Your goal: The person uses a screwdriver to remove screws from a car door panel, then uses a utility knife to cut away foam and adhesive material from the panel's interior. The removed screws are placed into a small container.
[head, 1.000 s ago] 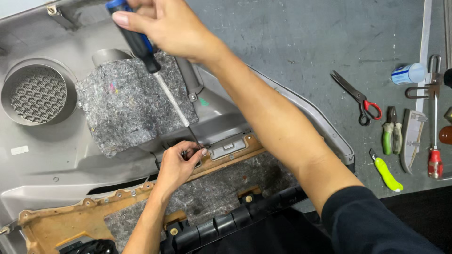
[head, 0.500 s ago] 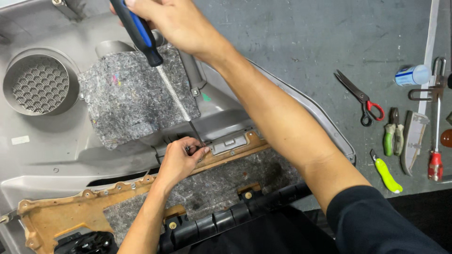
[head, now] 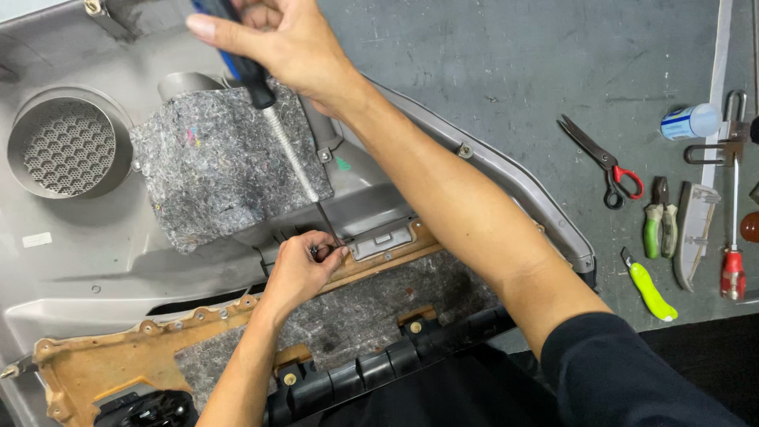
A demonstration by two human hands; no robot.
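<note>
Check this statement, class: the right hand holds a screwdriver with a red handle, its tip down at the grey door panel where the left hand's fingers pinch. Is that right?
Not quite. In the head view the screwdriver held by the right hand has a blue and black handle, not red. The rest holds: its tip meets the grey door panel where the left hand pinches.

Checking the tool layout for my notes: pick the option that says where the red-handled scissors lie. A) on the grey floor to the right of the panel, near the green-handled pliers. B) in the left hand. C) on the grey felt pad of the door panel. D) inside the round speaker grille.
A: the red-handled scissors lie on the bare floor right of the door panel, just left of the green-handled pliers, apart from both hands.
</note>
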